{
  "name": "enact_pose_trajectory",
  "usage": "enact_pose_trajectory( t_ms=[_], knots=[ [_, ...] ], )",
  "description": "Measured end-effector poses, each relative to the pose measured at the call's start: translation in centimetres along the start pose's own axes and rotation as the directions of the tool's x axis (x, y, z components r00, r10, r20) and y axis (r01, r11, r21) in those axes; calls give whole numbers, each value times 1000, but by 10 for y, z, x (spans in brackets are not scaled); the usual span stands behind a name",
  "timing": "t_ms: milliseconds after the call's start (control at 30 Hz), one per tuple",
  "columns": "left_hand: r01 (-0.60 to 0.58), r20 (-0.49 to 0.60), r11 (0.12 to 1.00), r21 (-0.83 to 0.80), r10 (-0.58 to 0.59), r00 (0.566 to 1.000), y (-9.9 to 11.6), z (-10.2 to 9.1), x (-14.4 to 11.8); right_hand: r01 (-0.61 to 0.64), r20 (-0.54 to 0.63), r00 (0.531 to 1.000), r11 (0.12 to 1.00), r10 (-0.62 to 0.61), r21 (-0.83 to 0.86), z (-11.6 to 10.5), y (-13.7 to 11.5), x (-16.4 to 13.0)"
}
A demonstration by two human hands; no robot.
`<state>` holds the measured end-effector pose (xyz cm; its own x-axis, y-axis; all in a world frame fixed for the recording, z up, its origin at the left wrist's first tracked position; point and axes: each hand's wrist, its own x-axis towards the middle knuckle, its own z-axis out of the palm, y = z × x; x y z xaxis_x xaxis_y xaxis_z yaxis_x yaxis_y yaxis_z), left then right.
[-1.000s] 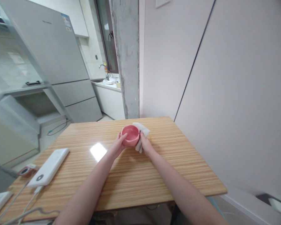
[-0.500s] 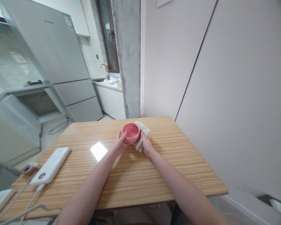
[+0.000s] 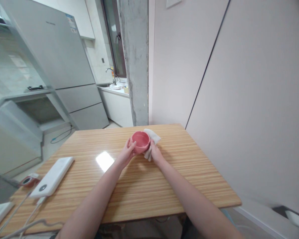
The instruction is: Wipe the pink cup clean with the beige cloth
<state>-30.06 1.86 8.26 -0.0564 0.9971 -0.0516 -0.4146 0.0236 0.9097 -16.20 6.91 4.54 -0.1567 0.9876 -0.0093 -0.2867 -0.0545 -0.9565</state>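
A pink bowl [image 3: 141,140] is tilted toward me above the far half of the wooden table [image 3: 144,189]. My left hand [image 3: 126,153] grips its left side, with the thumb over the rim. Against the bowl's right side, my right hand [image 3: 155,152] holds a pale grey cloth [image 3: 152,135]. The cloth spreads behind the bowl and hangs below it. The right hand's fingers are mostly hidden behind the cloth and bowl. Inside the bowl I see nothing.
On the table's left lie a white power bank [image 3: 52,177] with a cable, a small red round-faced object [image 3: 30,181] and a white power strip [image 3: 0,214]. Beyond stand a fridge [image 3: 57,49], a sink counter [image 3: 116,103] and a concrete pillar [image 3: 137,66]. A pale wall [image 3: 234,99] borders the right.
The bowl has turned slightly in my hands and sits a touch further right. Both hands keep their hold, and the cloth stays against the bowl's right side.
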Motion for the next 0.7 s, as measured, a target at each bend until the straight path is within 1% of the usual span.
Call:
enact_pose_trajectory(
  t_ms=[67, 200, 267, 333, 433, 500, 533, 600, 667, 700],
  knots=[
    [-3, 9, 1000, 10, 3, 1000, -2, -1, 0, 23, 17, 1000, 1000, -22, -7, 1, 4, -1],
    [133, 21, 989, 59, -135, 991, -1, -5, -1, 73, -48, 996, 992, -78, -99, -4, 3, 1],
    [146, 29, 988, 59, -147, 989, 2, -5, -2, 111, -47, 992, 988, -116, -111, -6, 1, 3],
    [104, 13, 993, 48, -105, 994, 4, -2, -2, 98, -12, 995, 987, -100, -131, -5, 1, 3],
    [-17, -47, 1000, -22, 16, 999, 6, 3, -1, 49, 36, 998, 986, -44, -158, 0, 4, -1],
    [-65, -68, 996, -55, 61, 996, 6, 3, 0, 69, 52, 997, 985, -62, -159, 4, 7, -4],
    [-51, -73, 998, -48, 47, 996, 6, 2, 0, 89, 51, 995, 984, -82, -157, 5, 8, -5],
    [41, -56, 999, -6, -41, 998, 7, 0, -1, 129, 35, 992, 981, -125, -142, 3, 9, -4],
    [119, -7, 992, 38, -119, 993, 8, -2, -3, 172, 15, 985, 977, -172, -127, -1, 7, -1],
    [126, 16, 991, 52, -127, 992, 9, -2, -4, 189, 11, 982, 974, -189, -124, -3, 6, 0]
  ],
)
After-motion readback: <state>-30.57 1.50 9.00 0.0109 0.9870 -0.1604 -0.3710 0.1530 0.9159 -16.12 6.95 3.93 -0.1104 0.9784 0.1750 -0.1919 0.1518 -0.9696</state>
